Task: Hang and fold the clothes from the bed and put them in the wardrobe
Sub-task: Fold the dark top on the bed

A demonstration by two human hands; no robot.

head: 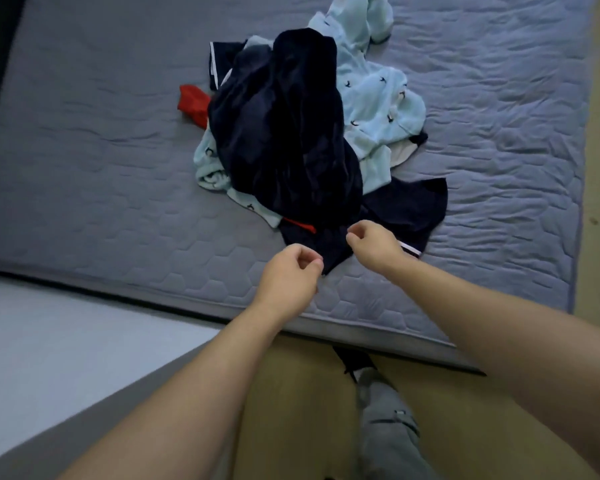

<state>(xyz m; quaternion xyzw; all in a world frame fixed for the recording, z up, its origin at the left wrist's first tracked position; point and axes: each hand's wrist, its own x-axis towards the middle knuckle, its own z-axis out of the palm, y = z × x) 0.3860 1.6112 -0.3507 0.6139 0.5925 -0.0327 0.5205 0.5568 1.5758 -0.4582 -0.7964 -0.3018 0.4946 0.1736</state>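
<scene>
**A:** While both hands hover at the near end of the pile [284, 140], where's the target?

**B:** Navy garment [388, 216], flat on the bed [101, 188], nearest piece of the heap. Its near corner meets the fingers [314, 263] of the left hand [288, 275]. The right hand [374, 245] sits over it, slightly farther and to the right.

**A:** Grip?

**B:** Both hands curled in. Whether either actually pinches cloth, can't tell.

**A:** Lie of it?

**B:** Near edge runs left to right between the hands, I'd judge.

**A:** Any labels?

**B:** No readable writing, just small dark motifs on the pale blue garment [378, 98].
</scene>
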